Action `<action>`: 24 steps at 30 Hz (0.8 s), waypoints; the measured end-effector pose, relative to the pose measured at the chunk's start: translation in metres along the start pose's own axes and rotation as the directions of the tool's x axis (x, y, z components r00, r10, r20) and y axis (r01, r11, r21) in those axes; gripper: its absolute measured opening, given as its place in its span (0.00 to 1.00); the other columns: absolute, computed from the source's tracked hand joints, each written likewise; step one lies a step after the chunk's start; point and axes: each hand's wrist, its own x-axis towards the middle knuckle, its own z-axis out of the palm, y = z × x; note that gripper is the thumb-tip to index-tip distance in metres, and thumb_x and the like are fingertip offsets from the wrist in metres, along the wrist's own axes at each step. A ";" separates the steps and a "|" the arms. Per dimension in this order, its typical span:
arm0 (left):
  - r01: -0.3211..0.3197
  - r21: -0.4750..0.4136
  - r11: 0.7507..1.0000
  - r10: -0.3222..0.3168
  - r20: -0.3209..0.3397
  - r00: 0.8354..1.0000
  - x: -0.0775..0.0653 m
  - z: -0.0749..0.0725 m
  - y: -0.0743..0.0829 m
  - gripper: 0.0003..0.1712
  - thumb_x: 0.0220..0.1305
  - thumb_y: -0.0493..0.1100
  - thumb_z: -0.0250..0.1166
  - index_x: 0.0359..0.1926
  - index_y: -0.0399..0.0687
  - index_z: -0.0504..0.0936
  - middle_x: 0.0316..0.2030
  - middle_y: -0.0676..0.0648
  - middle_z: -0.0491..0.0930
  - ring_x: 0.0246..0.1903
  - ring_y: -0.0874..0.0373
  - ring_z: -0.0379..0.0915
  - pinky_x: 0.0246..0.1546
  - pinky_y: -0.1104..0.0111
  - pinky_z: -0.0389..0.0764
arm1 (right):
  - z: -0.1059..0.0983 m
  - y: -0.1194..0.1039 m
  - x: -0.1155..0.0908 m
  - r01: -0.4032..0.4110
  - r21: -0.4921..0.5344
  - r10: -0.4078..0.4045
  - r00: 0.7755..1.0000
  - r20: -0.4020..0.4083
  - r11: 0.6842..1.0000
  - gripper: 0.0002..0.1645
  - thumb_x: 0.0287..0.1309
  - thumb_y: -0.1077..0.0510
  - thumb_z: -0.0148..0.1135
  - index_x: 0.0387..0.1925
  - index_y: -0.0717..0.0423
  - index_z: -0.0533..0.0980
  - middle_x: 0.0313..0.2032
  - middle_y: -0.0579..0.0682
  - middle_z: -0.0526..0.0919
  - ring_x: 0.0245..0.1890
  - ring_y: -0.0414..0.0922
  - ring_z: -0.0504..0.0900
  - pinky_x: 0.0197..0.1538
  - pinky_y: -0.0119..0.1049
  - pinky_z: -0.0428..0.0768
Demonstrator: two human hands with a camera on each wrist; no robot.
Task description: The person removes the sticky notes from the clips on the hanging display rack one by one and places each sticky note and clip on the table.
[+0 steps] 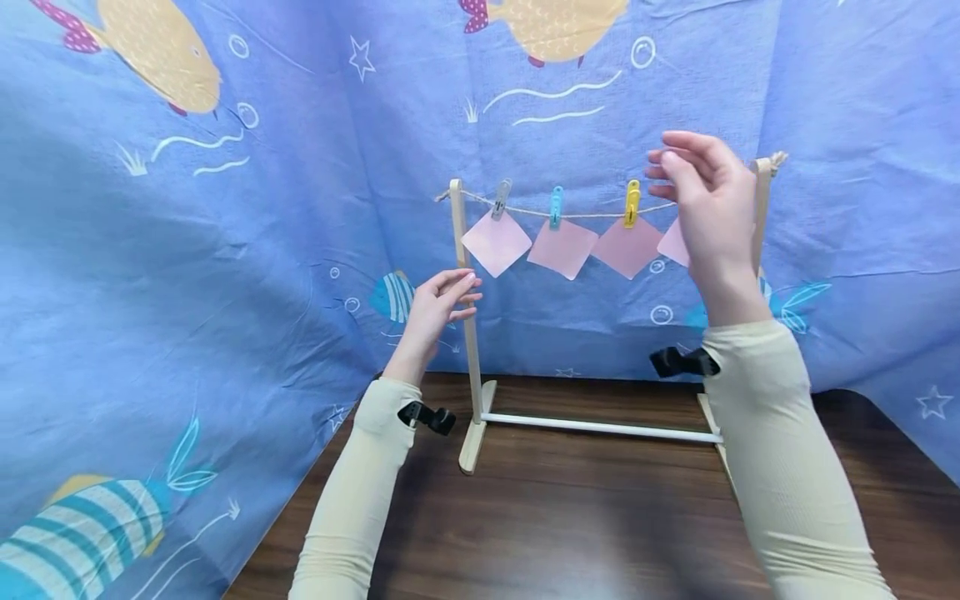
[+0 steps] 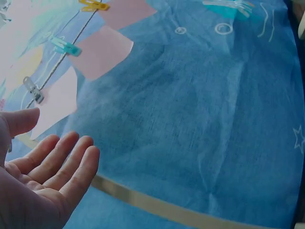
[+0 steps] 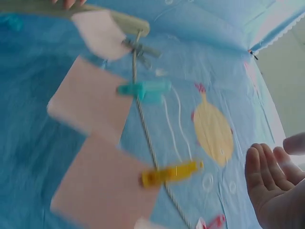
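Note:
My right hand (image 1: 708,192) is raised in front of the right end of a string line, its fingers loosely bent with nothing between them. It hides part of the pale pink paper (image 1: 674,243) there; a red clothespin (image 3: 217,222) peeks in at the bottom of the right wrist view. Beside the left post (image 1: 469,358), my left hand (image 1: 442,307) hovers with relaxed fingers, below the paper (image 1: 497,243) under a grey clothespin (image 1: 502,200). Further along, a blue clothespin (image 1: 556,207) and a yellow clothespin (image 1: 632,203) each hold a pink paper square (image 1: 564,250) by a corner.
The wooden rack stands on a dark brown table (image 1: 570,500), a white bar (image 1: 600,426) joining its feet. Behind and to the left hangs a blue fish-print curtain (image 1: 285,208). A knot (image 1: 778,160) ties the line at the right post.

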 end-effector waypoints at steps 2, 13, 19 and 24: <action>0.010 -0.016 1.000 -0.011 -0.005 1.000 0.002 0.004 0.001 0.23 0.73 0.48 0.63 0.62 0.40 0.77 0.56 0.34 0.80 0.52 0.44 0.80 0.49 0.59 0.84 | 0.015 0.001 0.006 -0.024 -0.006 0.024 0.999 0.040 1.000 0.11 0.68 0.65 0.62 0.50 0.59 0.82 0.43 0.55 0.85 0.46 0.49 0.83 0.48 0.31 0.83; 0.039 -0.103 0.994 -0.047 -0.080 0.996 0.013 0.024 0.000 0.24 0.70 0.45 0.66 0.61 0.37 0.77 0.50 0.35 0.83 0.55 0.35 0.77 0.44 0.63 0.86 | 0.079 0.020 0.021 -0.138 -0.258 0.196 0.957 0.213 0.956 0.20 0.71 0.60 0.58 0.61 0.60 0.77 0.56 0.56 0.81 0.54 0.46 0.81 0.57 0.35 0.80; -0.003 -0.126 0.992 -0.012 -0.121 0.993 0.017 0.027 -0.002 0.14 0.68 0.41 0.68 0.50 0.39 0.82 0.38 0.46 0.87 0.40 0.45 0.85 0.52 0.48 0.81 | 0.103 0.029 0.028 -0.122 -0.511 0.325 0.887 0.329 0.851 0.29 0.73 0.52 0.56 0.71 0.55 0.69 0.65 0.52 0.76 0.62 0.45 0.77 0.63 0.36 0.75; -0.014 -0.125 0.992 -0.001 -0.120 0.993 0.020 0.030 -0.003 0.05 0.67 0.37 0.68 0.42 0.43 0.82 0.31 0.51 0.86 0.28 0.58 0.83 0.46 0.53 0.85 | 0.116 0.032 0.033 -0.099 -0.681 0.434 0.833 0.342 0.726 0.33 0.74 0.48 0.53 0.75 0.52 0.63 0.70 0.48 0.70 0.69 0.44 0.70 0.67 0.39 0.71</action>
